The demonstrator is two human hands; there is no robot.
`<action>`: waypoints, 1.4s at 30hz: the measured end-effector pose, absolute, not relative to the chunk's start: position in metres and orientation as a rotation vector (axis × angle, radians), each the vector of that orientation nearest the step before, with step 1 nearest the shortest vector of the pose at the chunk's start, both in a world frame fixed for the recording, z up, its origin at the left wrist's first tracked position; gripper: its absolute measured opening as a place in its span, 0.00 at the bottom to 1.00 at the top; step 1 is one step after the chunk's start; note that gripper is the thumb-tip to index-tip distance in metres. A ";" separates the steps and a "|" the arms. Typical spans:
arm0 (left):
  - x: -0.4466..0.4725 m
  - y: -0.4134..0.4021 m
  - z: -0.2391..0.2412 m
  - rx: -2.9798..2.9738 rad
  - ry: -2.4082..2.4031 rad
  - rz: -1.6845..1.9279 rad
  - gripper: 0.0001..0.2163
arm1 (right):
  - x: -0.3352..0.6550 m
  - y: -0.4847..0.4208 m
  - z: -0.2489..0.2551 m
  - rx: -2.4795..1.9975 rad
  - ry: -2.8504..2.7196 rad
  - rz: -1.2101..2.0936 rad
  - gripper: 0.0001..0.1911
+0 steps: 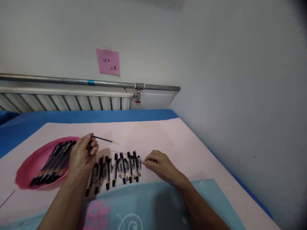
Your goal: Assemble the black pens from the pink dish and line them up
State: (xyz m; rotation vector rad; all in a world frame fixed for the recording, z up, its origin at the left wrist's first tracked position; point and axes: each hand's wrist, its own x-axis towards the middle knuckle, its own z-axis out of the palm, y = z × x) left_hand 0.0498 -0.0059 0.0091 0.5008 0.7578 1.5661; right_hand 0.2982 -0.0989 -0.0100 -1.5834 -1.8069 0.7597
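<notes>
My left hand is closed, pinching a thin black pen refill whose yellowish, pale end points right. Something dark also shows between its lower fingers. My right hand is closed on a slim clear plastic piece, perhaps a pen barrel; its far end overlaps the row of pens. Between my hands lie several clear-barrelled pens with black ends, side by side. Loose black pen caps and small clear bits are scattered among them. A pink oval tray beside my left wrist holds several more pens.
The pink tabletop has a blue border. A light blue patterned cloth covers the near edge. A thin white stick lies at far left. Behind stand a radiator and metal pipe; a wall rises right.
</notes>
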 end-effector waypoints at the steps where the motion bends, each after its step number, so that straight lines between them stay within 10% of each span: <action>1: 0.047 -0.005 0.010 0.492 0.748 1.556 0.04 | 0.300 -0.099 -0.010 -1.624 -1.782 0.724 0.08; 42: 0.113 -0.046 -0.014 0.744 0.910 0.982 0.12 | 0.273 -0.094 -0.017 -1.677 -1.287 1.241 0.05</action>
